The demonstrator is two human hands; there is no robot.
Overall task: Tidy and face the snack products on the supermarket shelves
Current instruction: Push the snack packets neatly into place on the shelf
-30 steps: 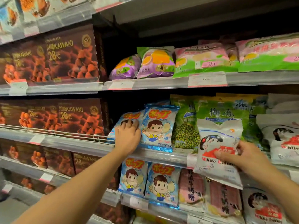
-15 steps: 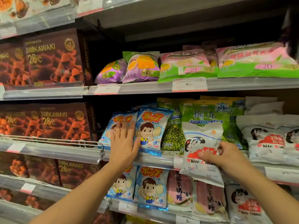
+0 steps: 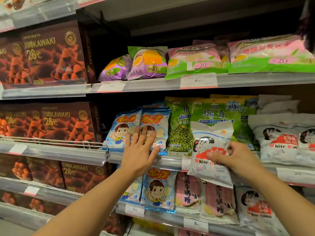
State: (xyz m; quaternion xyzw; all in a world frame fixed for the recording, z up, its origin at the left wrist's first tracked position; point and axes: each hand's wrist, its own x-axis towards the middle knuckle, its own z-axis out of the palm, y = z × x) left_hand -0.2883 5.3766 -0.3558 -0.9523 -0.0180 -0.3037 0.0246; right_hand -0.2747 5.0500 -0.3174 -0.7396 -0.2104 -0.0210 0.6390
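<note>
Two blue candy bags with a cartoon boy stand side by side on the middle shelf (image 3: 54, 155). My left hand (image 3: 140, 149) lies flat with straight fingers against the right blue bag (image 3: 156, 120), beside the left blue bag (image 3: 121, 128). My right hand (image 3: 233, 158) pinches a white White Rabbit bag (image 3: 210, 150) and holds it out in front of the green mung-bean bags (image 3: 179, 132), off the shelf. More White Rabbit bags (image 3: 283, 142) lie stacked to the right on the same shelf.
Brown Kawaki chocolate boxes (image 3: 52, 53) fill the left bays. Purple and green-pink jelly bags (image 3: 196, 60) sit on the shelf above. Below are more blue candy bags (image 3: 158, 189), pink bags (image 3: 187, 189) and another White Rabbit bag (image 3: 257, 206). Price tags line the shelf rails.
My left hand slid right from the left blue bag onto the right one, fingers now spread straight. The right hand keeps holding the White Rabbit bag, slightly closer to the shelf.
</note>
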